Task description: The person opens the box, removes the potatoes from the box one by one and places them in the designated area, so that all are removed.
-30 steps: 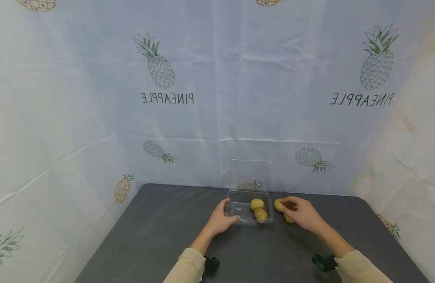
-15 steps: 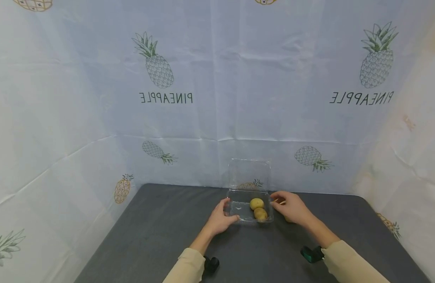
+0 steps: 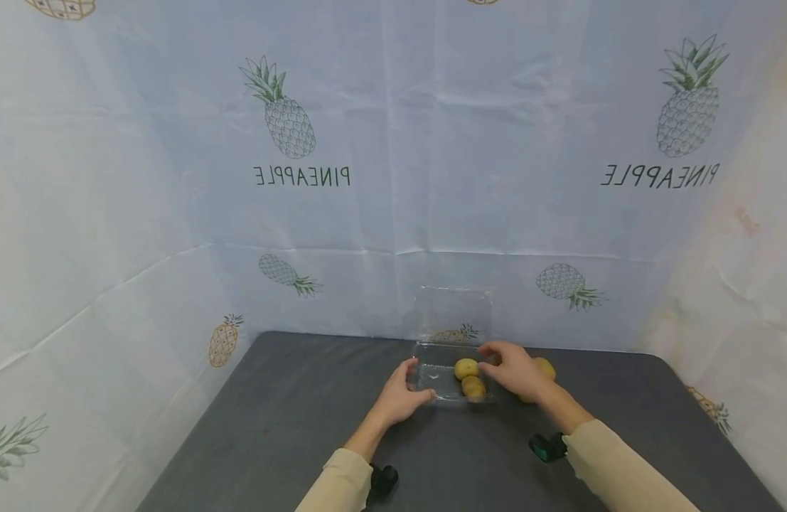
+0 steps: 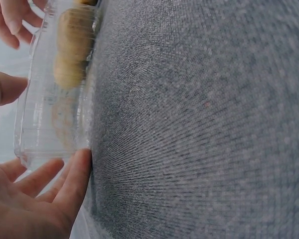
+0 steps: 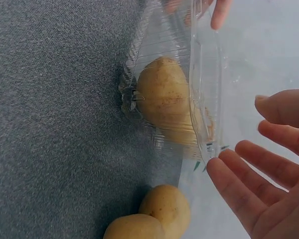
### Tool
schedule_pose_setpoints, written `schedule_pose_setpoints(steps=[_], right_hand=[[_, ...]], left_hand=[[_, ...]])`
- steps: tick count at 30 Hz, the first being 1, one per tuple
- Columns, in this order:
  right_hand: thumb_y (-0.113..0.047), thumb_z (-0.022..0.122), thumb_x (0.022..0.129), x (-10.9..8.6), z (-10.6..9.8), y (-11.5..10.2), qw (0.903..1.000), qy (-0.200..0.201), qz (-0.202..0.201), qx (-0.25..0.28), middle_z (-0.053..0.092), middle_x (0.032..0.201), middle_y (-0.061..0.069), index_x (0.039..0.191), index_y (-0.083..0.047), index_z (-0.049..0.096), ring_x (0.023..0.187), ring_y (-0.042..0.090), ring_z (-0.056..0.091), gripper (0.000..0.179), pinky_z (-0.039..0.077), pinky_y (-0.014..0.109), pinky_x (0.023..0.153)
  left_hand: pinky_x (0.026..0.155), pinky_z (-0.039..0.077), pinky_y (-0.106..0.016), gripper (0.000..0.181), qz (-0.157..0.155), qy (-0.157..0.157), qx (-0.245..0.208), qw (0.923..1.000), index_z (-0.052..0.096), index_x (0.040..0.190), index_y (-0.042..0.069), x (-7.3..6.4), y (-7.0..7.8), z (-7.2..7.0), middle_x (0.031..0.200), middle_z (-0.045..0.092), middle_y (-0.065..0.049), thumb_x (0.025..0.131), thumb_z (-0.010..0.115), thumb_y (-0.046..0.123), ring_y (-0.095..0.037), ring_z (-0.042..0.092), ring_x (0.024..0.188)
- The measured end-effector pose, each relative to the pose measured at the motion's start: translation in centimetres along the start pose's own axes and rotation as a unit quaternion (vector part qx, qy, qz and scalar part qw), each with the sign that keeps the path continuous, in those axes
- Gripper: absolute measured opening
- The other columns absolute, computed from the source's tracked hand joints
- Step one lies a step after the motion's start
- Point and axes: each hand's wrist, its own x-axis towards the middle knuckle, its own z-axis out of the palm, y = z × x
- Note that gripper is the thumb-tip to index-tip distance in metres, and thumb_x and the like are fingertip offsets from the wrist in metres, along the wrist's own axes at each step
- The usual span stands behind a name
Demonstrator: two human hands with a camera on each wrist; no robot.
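A clear plastic clamshell container [image 3: 435,377] stands near the table's back edge, its lid [image 3: 453,306] raised upright. Two potatoes, one [image 3: 466,368] behind the other [image 3: 473,388], lie in its right half. My left hand [image 3: 398,400] holds the container's left front corner, thumb at the front rim and fingers against the left end. My right hand [image 3: 516,370] hovers at the right rim with relaxed fingers and, in the right wrist view, an empty palm. Two more potatoes, one [image 5: 167,206] farther back and one [image 5: 134,229] nearer, rest on the table right of the container.
The dark grey table [image 3: 291,419] carries all of this. A white curtain [image 3: 393,178] printed with pineapples hangs right behind it and along both sides. Each wrist bears a small black device, such as the one by the right sleeve [image 3: 548,448].
My right hand has moved left from the loose potatoes to the container's right rim. A potato now shows behind the right wrist. The left hand and container have stayed put.
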Motion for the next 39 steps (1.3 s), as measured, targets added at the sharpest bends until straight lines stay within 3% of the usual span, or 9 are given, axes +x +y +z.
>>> schedule_pose_setpoints(steps=[5, 13, 19, 34, 39], right_hand=[[-0.015, 0.07, 0.097, 0.8, 0.3, 0.0, 0.9996, -0.013, 0.002, -0.023, 0.067, 0.122, 0.018, 0.124, -0.002, 0.067, 0.096, 0.025, 0.065, 0.03, 0.054, 0.04, 0.074], [-0.017, 0.071, 0.096, 2.0, 0.9, 0.0, 0.9974, -0.033, 0.008, -0.064, 0.067, 0.121, 0.017, 0.125, 0.0, 0.068, 0.111, 0.036, 0.063, 0.033, 0.052, 0.051, 0.087], [-0.017, 0.072, 0.095, 2.8, 1.8, 0.6, 0.9966, -0.042, 0.013, -0.07, 0.067, 0.12, 0.016, 0.125, 0.001, 0.067, 0.112, 0.038, 0.062, 0.035, 0.05, 0.054, 0.091], [-0.027, 0.075, 0.091, 3.8, 3.5, 0.6, 0.9856, -0.036, 0.039, -0.161, 0.072, 0.112, 0.009, 0.122, -0.007, 0.071, 0.097, 0.029, 0.067, 0.038, 0.055, 0.049, 0.078], [-0.033, 0.077, 0.088, 3.7, 4.1, 0.5, 0.9809, -0.019, 0.026, -0.192, 0.073, 0.105, 0.008, 0.115, -0.007, 0.074, 0.094, 0.031, 0.062, 0.037, 0.053, 0.049, 0.075]], left_hand=[[0.081, 0.051, -0.047, 0.08, 0.001, -0.003, 0.0, 1.0, 0.04, 0.153, 0.007, 0.0, 0.1, -0.1, 0.144, 0.05, -0.018, 0.086, 0.077, 0.032, -0.025, 0.059, 0.105], [0.081, 0.05, -0.046, 0.08, 0.004, -0.003, -0.008, 1.0, 0.041, 0.153, 0.006, -0.1, 0.1, -0.2, 0.143, 0.05, -0.018, 0.085, 0.077, 0.032, -0.027, 0.059, 0.105], [0.081, 0.05, -0.046, 0.08, 0.003, 0.0, -0.012, 0.9999, 0.041, 0.153, 0.006, -0.1, 0.0, -0.2, 0.143, 0.05, -0.017, 0.085, 0.077, 0.03, -0.025, 0.059, 0.103], [0.081, 0.05, -0.047, 0.078, 0.012, 0.005, -0.009, 0.9999, 0.043, 0.151, 0.006, -0.3, 0.3, -0.2, 0.141, 0.052, -0.019, 0.085, 0.078, 0.029, -0.028, 0.06, 0.104], [0.081, 0.05, -0.045, 0.08, 0.01, 0.008, -0.011, 0.9999, 0.043, 0.151, 0.004, -0.4, 0.3, -0.1, 0.14, 0.053, -0.018, 0.083, 0.078, 0.029, -0.029, 0.061, 0.104]])
